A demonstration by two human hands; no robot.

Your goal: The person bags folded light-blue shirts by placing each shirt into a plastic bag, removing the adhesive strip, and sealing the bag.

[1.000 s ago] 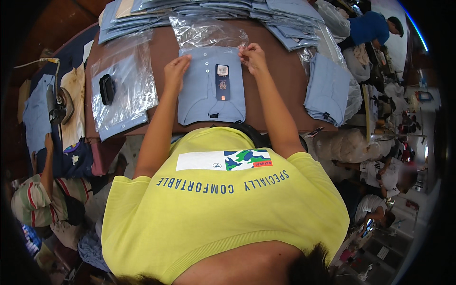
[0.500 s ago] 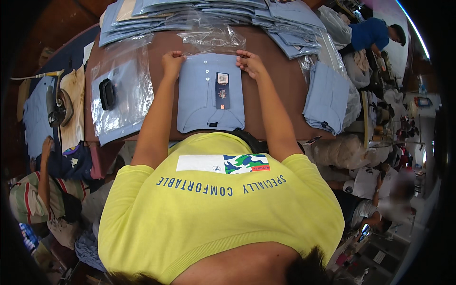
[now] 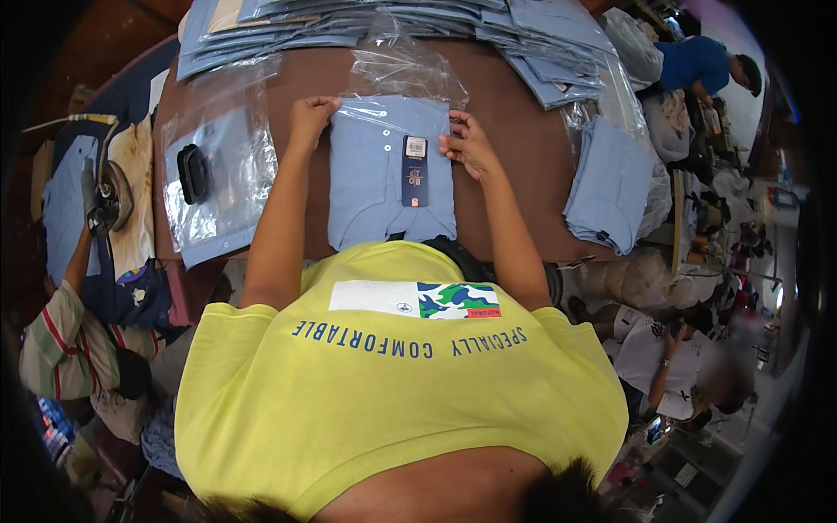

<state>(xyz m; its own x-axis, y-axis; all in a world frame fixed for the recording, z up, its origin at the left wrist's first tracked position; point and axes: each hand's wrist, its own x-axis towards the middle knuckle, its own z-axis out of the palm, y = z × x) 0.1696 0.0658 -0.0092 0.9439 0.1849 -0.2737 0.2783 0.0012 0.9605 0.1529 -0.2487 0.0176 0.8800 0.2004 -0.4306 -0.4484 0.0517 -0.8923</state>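
A folded light blue shirt (image 3: pixel 362 170) with white buttons and a dark hang tag (image 3: pixel 414 174) lies on the brown table in front of me. Shiny clear plastic bag film (image 3: pixel 405 74) covers its far edge and spreads loosely beyond it. My left hand (image 3: pixel 312 119) is closed, pinching the film at the shirt's far left corner. At the right edge, a little nearer to me, my right hand (image 3: pixel 473 148) has thumb and fingertips on the film's side, with its index finger raised. Exactly how the fingertips grip there is hard to see.
Bagged blue shirts (image 3: pixel 349 30) are piled along the far side. A bagged shirt with a black object (image 3: pixel 192 173) on it lies left, another folded shirt (image 3: pixel 610 183) right. Further left, another person's hand is at an iron (image 3: pixel 109 205). More people are at right.
My right hand has slid nearer to me along the shirt's right edge. The loose film beyond the shirt stands up more. The other person's hand has reached the iron.
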